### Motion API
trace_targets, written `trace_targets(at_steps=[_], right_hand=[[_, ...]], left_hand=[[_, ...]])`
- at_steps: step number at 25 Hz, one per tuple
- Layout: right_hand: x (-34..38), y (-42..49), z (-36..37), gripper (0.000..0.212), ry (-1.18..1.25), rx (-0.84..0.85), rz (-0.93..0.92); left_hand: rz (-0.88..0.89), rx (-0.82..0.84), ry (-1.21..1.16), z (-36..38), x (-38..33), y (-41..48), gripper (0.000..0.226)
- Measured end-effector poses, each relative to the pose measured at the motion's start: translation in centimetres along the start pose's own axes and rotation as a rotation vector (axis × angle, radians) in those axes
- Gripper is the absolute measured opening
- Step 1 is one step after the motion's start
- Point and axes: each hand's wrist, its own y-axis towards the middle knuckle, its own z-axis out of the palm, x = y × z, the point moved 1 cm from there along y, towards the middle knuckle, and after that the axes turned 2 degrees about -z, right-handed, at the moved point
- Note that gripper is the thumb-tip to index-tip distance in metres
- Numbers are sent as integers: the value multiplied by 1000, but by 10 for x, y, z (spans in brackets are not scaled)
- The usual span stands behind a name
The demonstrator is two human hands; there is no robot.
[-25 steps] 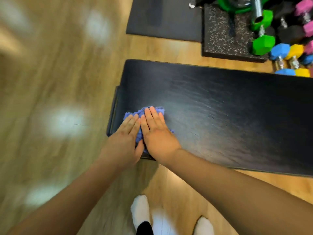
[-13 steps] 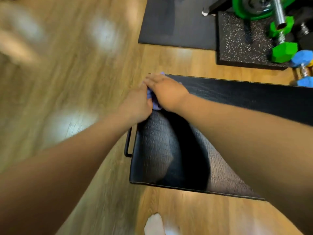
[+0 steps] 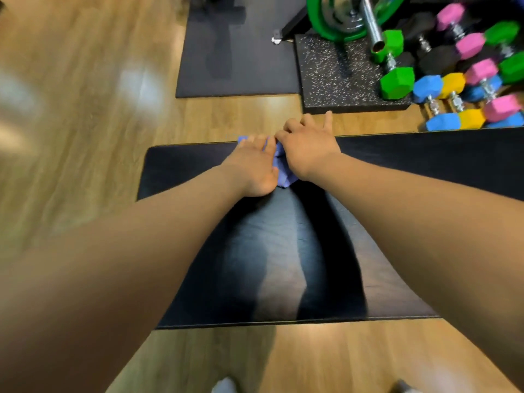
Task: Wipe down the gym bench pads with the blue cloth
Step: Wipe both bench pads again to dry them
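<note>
The black bench pad [image 3: 283, 251] fills the middle of the head view, running off to the right. A crumpled blue cloth [image 3: 282, 168] lies at the pad's far edge, mostly covered by both hands. My left hand [image 3: 252, 165] presses flat on the cloth's left part. My right hand [image 3: 309, 148] presses on its right part, with fingers reaching over the far edge of the pad. Both arms stretch across the pad and cast shadows on it.
Wooden floor surrounds the bench. Beyond it lie a dark floor mat [image 3: 235, 52] and a speckled rubber mat [image 3: 340, 78]. Several coloured dumbbells [image 3: 467, 89] and a green weight plate [image 3: 340, 21] on a bar crowd the far right. My white-socked feet [image 3: 224, 385] show at the bottom.
Both hands slid the cloth from the pad's near left corner to its far edge, then a little right along that edge. The view shifted too.
</note>
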Motion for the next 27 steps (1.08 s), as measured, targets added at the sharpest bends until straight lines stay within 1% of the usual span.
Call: trace_targets(at_steps=[4,10,12,15,17,20,22,27], right_hand=[[-90,-40,13,45,-45,-32,-6],[-219,-80,28,37,-80,-37,1],[-269,-90,32,34,-58,-13,29],[-339,-109,37,33,-33,19,96],[-379,-122,44,33,-27,23,137],[-428,-141,52,36,31,16,194],[-453,-156,57,42,44,4,238],[-481,-185,69,51,54,-11,308]], left_hand=[[-12,57,2,-6,-90,32,71],[-22,69,-49,-19,-209,93,68],[-4,59,-63,-26,-258,116,62],[6,70,-96,-40,-327,151,45],[21,82,-73,-46,-366,171,43],[30,81,-63,-48,-412,194,53],[78,68,-51,-45,-439,206,61],[123,67,100,-35,-479,221,75]])
